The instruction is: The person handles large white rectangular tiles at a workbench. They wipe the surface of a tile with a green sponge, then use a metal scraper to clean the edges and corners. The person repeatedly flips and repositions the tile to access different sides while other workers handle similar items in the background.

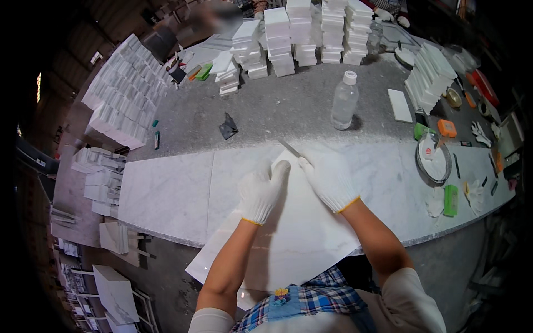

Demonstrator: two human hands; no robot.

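A large white marble-look tile (pixel 311 244) lies at an angle across the bench's near edge, one corner pointing away from me and its near part overhanging toward my apron. My left hand (pixel 262 191), in a white knit glove, grips the tile's left edge near that far corner, its thumb on the top face. Close by on the right, my gloved right hand (pixel 328 176) is closed around a narrow flat metal tool (pixel 288 147) at the corner. The tool's tip points up and left; whether it is a file or a blade cannot be made out.
Behind the pale slabs (pixel 166 186) stands a clear bottle (pixel 345 102). Stacks of white tile pieces (pixel 278 41) line the far side, with a big stack (pixel 125 91) at left. At right are a round pan (pixel 434 161), a green box (pixel 450 201) and an orange box (pixel 446 128).
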